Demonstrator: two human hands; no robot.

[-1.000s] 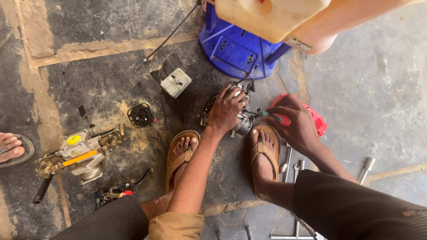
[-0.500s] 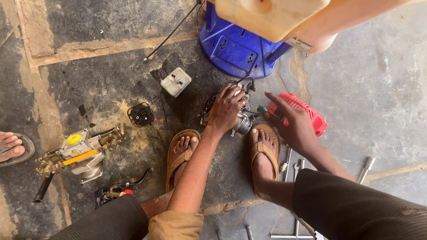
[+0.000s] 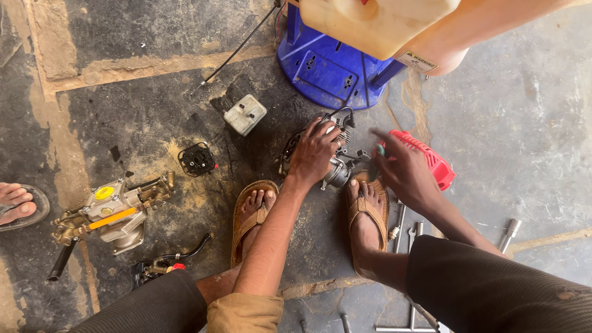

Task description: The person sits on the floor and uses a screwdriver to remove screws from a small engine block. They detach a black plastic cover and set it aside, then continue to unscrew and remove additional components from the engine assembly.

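Left hand (image 3: 316,151) in a clenched grip over the small engine (image 3: 333,166), ribbed grey metal, set on the cracked stone floor (image 3: 524,142) between both sandalled feet; right hand (image 3: 404,169) pinches a thin dark tool (image 3: 376,161), tip blurred; red plastic cover (image 3: 435,161) just beside; open floor rightward.

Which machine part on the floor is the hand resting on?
The left hand rests on the small grey engine between the sandalled feet. The brass pump with the yellow cap and the black round part lie untouched further left.
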